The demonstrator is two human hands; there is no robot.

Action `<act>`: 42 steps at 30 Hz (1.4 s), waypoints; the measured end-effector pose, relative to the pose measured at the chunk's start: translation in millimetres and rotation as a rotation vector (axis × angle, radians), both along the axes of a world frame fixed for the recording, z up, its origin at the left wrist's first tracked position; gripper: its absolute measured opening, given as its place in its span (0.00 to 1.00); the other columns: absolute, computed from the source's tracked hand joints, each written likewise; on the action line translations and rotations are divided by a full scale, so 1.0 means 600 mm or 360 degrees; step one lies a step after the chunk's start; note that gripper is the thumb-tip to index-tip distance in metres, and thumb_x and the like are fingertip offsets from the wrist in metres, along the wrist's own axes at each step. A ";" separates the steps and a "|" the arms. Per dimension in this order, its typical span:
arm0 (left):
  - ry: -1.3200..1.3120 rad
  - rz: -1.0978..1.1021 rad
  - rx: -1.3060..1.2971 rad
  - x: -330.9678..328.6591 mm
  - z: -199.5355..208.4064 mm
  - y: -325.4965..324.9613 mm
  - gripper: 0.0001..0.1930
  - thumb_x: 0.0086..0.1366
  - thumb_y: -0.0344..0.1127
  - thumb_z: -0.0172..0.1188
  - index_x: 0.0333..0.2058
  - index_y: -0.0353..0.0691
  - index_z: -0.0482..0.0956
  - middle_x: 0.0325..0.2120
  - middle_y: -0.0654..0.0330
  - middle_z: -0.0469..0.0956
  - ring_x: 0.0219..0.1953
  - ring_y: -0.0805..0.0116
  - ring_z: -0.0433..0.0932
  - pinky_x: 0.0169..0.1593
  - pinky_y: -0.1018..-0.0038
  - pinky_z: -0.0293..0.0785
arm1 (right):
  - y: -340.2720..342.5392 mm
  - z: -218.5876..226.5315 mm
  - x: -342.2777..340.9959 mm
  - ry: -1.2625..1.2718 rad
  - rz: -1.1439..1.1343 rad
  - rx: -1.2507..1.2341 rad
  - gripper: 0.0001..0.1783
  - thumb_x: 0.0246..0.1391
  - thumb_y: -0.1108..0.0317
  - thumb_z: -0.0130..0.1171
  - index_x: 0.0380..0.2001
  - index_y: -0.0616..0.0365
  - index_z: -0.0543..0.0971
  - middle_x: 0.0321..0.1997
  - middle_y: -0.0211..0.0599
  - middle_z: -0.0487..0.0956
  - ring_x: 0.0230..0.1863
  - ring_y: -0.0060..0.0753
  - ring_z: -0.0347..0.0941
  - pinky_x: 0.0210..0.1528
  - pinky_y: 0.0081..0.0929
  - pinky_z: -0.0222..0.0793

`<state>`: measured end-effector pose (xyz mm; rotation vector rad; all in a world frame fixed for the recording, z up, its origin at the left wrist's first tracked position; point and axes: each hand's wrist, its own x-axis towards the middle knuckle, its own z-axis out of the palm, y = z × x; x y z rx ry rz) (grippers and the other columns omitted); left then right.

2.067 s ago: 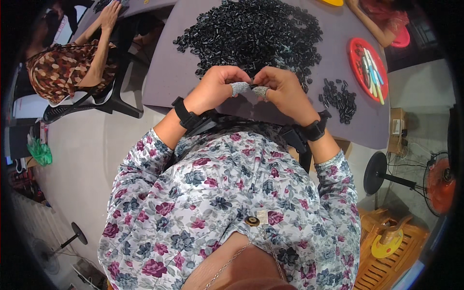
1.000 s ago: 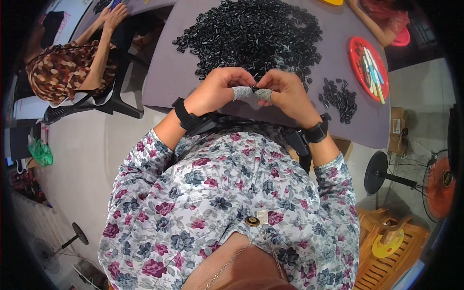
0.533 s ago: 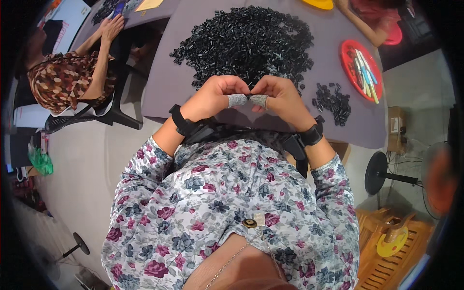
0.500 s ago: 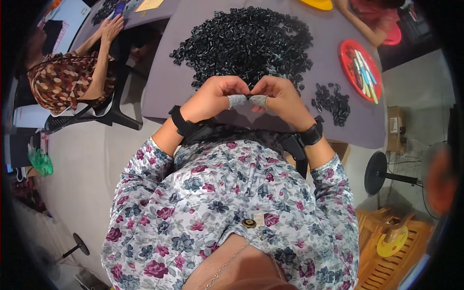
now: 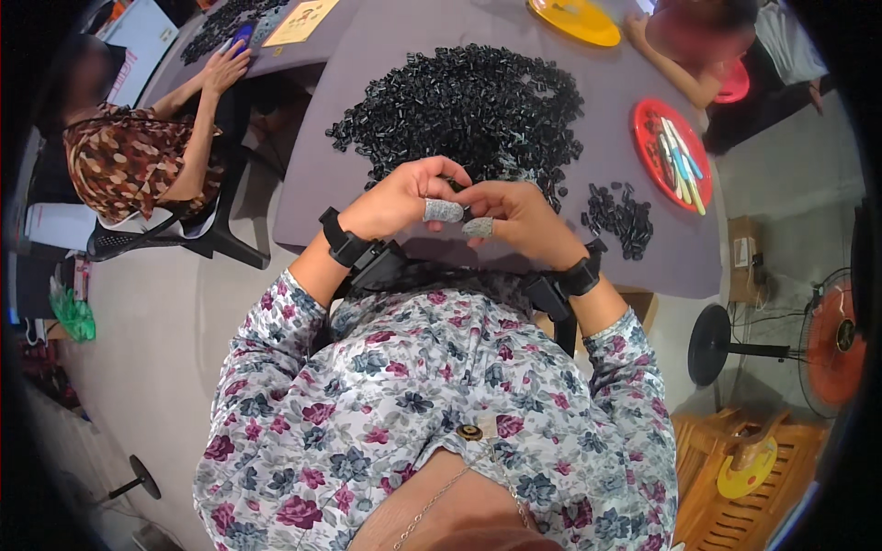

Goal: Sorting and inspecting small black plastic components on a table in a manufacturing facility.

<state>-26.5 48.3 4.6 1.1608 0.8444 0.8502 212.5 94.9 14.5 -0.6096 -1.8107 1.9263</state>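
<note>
My left hand (image 5: 402, 196) and my right hand (image 5: 525, 217) meet in front of me over the table's near edge. Their fingers are closed around a small black piece (image 5: 455, 185), mostly hidden by the fingertips. Each thumb wears a grey wrapping. Just beyond my hands spreads a large pile of small black pieces (image 5: 459, 106). A smaller group of black pieces (image 5: 623, 219) lies to the right of my right hand.
On the purple-grey tablecloth (image 5: 308, 188), a red plate (image 5: 640, 138) at right holds several long-handled tools. A yellow plate (image 5: 574, 20) sits farther off. Co-workers sit at left and far right. A fan (image 5: 831, 344) and a wooden chair (image 5: 726, 514) stand at right.
My hands have shifted from fingertips meeting evenly to right fingers overlapping the left ones, thumbs now staggered. The view has tilted slightly, so the table sits lower in it.
</note>
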 end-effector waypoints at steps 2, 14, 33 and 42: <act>-0.0054 -0.0030 -0.0056 0.002 -0.003 -0.003 0.17 0.69 0.25 0.61 0.55 0.37 0.73 0.36 0.64 0.85 0.33 0.80 0.81 0.36 0.83 0.76 | -0.004 0.001 -0.003 -0.0067 0.0013 0.0086 0.16 0.58 0.81 0.61 0.50 0.65 0.82 0.36 0.30 0.83 0.34 0.17 0.79 0.37 0.18 0.77; -0.0225 -0.0087 -0.0089 -0.008 -0.021 0.000 0.17 0.68 0.26 0.62 0.54 0.34 0.75 0.38 0.61 0.85 0.32 0.78 0.82 0.35 0.83 0.77 | -0.011 0.018 -0.007 -0.0101 0.0049 0.0125 0.16 0.56 0.84 0.59 0.49 0.67 0.80 0.34 0.32 0.83 0.33 0.20 0.80 0.38 0.21 0.77; 0.0283 -0.0001 0.0008 0.013 -0.014 -0.011 0.26 0.62 0.17 0.58 0.60 0.38 0.74 0.35 0.67 0.83 0.35 0.81 0.78 0.37 0.81 0.74 | -0.010 -0.021 -0.013 -0.0624 -0.0058 0.2018 0.14 0.46 0.67 0.68 0.37 0.57 0.80 0.32 0.38 0.80 0.33 0.44 0.81 0.34 0.40 0.78; 0.0280 -0.0107 -0.0124 0.029 0.041 -0.034 0.39 0.53 0.13 0.46 0.66 0.39 0.71 0.36 0.64 0.84 0.36 0.79 0.78 0.36 0.81 0.72 | -0.035 -0.023 -0.003 -0.0556 0.0052 0.1850 0.16 0.40 0.69 0.70 0.34 0.58 0.78 0.29 0.37 0.79 0.33 0.48 0.80 0.33 0.42 0.75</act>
